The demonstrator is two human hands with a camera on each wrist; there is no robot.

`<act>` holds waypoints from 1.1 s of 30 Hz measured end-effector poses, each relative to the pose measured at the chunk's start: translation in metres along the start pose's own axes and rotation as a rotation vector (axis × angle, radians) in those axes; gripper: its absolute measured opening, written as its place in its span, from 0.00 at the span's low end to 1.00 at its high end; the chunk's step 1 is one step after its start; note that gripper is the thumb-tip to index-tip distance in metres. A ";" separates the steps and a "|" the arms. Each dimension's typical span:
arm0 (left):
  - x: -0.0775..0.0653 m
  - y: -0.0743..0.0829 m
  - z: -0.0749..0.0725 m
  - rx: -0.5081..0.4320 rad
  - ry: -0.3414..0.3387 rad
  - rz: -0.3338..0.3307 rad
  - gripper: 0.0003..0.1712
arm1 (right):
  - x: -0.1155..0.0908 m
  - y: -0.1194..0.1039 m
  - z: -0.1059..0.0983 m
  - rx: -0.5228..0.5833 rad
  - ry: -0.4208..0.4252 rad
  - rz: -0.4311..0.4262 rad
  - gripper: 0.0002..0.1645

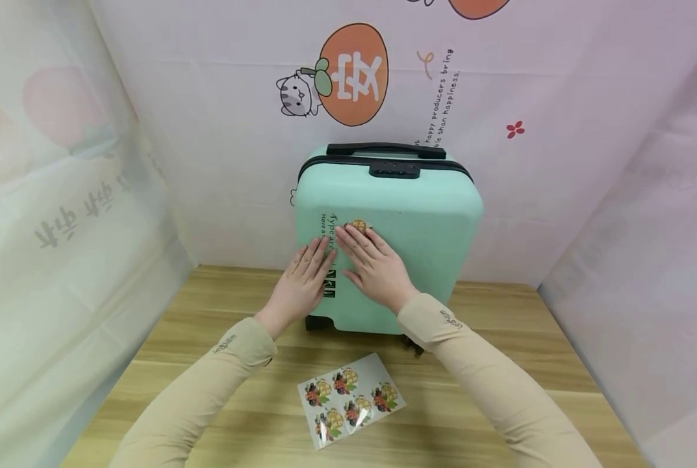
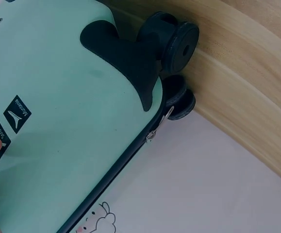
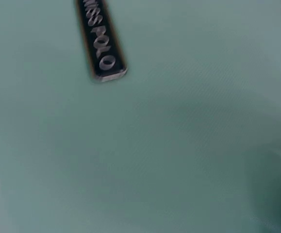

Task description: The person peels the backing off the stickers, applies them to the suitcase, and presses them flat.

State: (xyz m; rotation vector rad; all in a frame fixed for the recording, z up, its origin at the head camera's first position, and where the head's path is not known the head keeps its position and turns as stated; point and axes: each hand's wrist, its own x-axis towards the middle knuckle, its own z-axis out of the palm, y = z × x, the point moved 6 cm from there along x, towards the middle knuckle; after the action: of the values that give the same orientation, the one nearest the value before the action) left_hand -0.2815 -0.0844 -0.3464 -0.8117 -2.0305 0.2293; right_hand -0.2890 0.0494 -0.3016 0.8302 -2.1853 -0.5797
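Note:
A mint-green suitcase (image 1: 430, 247) stands upright on the wooden table, its black handle (image 1: 386, 151) on top. On its front, a colourful fruit sticker (image 1: 358, 225) peeks out above the fingertips of my right hand (image 1: 377, 266). That hand lies flat against the suitcase with straight fingers, partly over the sticker. My left hand (image 1: 299, 283) rests with straight fingers on the left part of the front, by the printed lettering and black labels (image 2: 17, 114). In the right wrist view a black nameplate (image 3: 100, 41) shows on the green shell.
A sheet of several fruit stickers (image 1: 371, 370) lies on the table (image 1: 254, 403) in front of the suitcase. Black wheels (image 2: 179, 46) sit under the suitcase. A printed cloth (image 1: 219, 130) hangs behind it, and pale cloth walls (image 1: 646, 195) stand at both sides.

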 end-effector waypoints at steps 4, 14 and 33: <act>-0.004 0.001 0.001 -0.009 -0.001 -0.008 0.41 | -0.002 0.007 0.000 -0.030 -0.023 0.067 0.50; -0.007 0.003 0.005 -0.030 0.023 -0.003 0.44 | 0.000 -0.004 0.002 0.058 -0.020 0.050 0.49; -0.002 0.001 0.003 -0.048 0.016 -0.008 0.46 | -0.012 0.001 0.013 0.004 -0.089 0.030 0.46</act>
State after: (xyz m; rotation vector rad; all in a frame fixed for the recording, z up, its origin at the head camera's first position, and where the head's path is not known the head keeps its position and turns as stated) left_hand -0.2830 -0.0848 -0.3499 -0.8323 -2.0304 0.1695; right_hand -0.2931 0.0600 -0.3152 0.7858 -2.2763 -0.6074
